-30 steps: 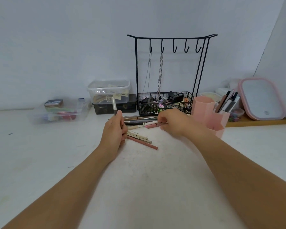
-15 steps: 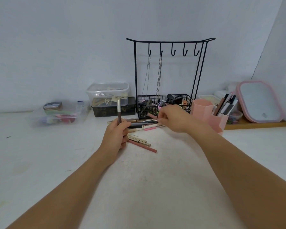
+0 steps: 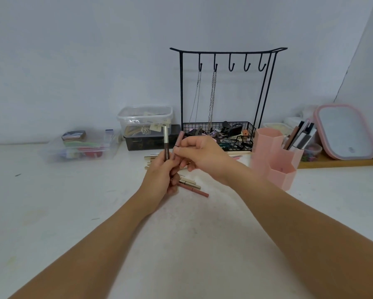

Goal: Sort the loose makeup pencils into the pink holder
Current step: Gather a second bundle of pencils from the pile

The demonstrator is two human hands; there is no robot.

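My left hand (image 3: 161, 178) holds a brown-and-silver makeup pencil (image 3: 166, 143) upright above the table. My right hand (image 3: 199, 157) pinches a pink pencil (image 3: 179, 140) and holds it right beside the left hand's pencil, their shafts nearly touching. Several loose pencils (image 3: 193, 186) lie on the white table under and behind the hands, partly hidden. The pink holder (image 3: 274, 156) of hexagonal cups stands to the right; its rear cup holds several pencils (image 3: 298, 137).
A black wire jewellery stand (image 3: 226, 91) with a basket of clips stands behind the hands. Clear plastic boxes (image 3: 144, 119) and a dark box sit at the back left. A pink-rimmed mirror (image 3: 345, 131) leans on a wooden tray at the far right.
My right hand lifted a pink pencil off the pile and brought it left to the left hand. The left hand kept its upright pencil and rose slightly.
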